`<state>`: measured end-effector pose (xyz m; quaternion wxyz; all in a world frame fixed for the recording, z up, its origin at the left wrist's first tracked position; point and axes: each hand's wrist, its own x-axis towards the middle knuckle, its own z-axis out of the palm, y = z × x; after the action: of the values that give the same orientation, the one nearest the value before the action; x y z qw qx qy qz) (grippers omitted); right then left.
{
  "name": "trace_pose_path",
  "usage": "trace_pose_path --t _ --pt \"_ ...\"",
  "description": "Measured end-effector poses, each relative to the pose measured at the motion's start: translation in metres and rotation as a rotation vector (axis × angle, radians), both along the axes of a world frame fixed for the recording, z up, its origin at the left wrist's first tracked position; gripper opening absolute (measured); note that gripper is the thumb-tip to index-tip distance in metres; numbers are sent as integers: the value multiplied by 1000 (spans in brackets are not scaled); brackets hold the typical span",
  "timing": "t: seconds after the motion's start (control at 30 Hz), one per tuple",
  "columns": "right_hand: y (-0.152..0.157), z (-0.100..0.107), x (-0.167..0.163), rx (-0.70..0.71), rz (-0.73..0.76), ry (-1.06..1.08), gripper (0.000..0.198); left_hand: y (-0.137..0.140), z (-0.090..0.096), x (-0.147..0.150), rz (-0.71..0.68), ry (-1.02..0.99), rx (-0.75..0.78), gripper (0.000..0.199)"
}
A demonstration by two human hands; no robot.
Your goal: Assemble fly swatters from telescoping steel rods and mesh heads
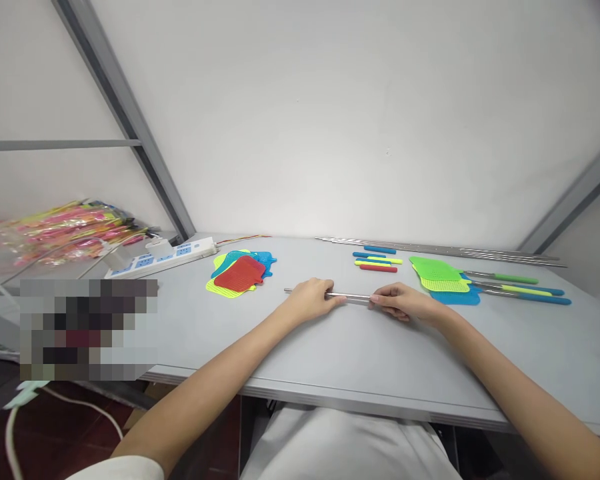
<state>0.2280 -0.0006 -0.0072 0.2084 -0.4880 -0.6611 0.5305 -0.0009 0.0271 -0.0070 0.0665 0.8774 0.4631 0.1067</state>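
Low over the table, a thin silver metal rod (353, 296) runs level between my two hands. My left hand (311, 299) is closed around its left part, and a short end sticks out past the fingers. At the other end, my right hand (399, 301) pinches the rod between thumb and fingers, which hide its tip. Left of my hands lies a loose pile of fly swatter heads, with a red head (240, 275) on top. Beyond my right hand are several coloured handle sleeves (377, 262). Fly swatters with metal shafts, a green one (437, 271) uppermost, lie farther right.
More metal rods (455, 252) lie along the wall at the table's back edge. A white power strip (165, 257) with plugs and cords sits at the left. Behind it is a heap of plastic-wrapped colourful items (75, 227). A pixelated patch covers the table's left front.
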Motion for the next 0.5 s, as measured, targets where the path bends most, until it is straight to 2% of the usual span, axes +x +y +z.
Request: trace_pose_path --t 0.17,0.5 --pt "-1 4 3 32 -32 -14 36 3 4 -4 86 22 -49 58" --pt "-2 1 4 23 34 -89 39 -3 6 -2 91 69 -68 66"
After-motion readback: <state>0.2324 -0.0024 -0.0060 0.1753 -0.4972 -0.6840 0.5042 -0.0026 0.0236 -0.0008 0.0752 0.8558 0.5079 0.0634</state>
